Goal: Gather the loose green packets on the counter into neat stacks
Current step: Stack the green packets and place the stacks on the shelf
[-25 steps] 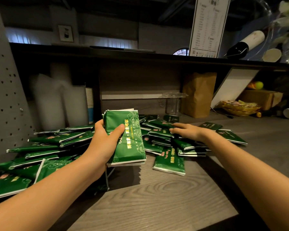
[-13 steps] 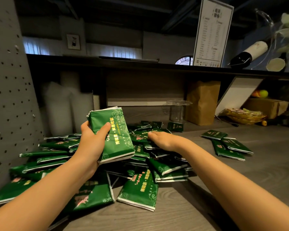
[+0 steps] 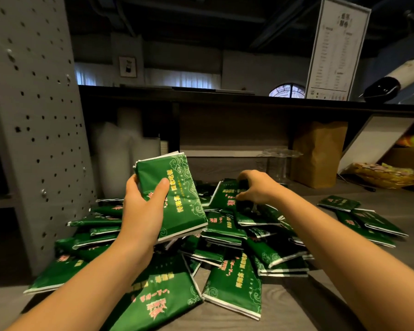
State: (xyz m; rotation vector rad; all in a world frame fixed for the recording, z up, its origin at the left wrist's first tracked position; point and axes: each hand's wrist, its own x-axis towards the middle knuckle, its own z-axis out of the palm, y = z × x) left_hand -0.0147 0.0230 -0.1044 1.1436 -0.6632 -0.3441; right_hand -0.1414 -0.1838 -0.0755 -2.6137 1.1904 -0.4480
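A heap of loose green packets [image 3: 227, 237] with gold and red print covers the wooden counter [image 3: 296, 304]. My left hand [image 3: 142, 211] grips a small stack of green packets [image 3: 177, 199], held upright and tilted above the heap, thumb across the top face. My right hand [image 3: 256, 187] reaches over the far side of the heap with fingers curled down, pinching a packet [image 3: 225, 195] whose edge lifts off the pile. Three more packets [image 3: 366, 218] lie apart to the right.
A grey pegboard panel [image 3: 34, 115] stands at the left. Behind the heap are frosted plastic cups [image 3: 120, 154], a clear glass [image 3: 277, 166], a brown paper bag [image 3: 318, 154] and a basket of snacks [image 3: 387, 175]. A shelf [image 3: 225, 99] overhangs the counter.
My right hand has curled its fingers on a packet at the back of the heap and begun lifting it. The held stack stays in my left hand. The camera has tilted down and closer.
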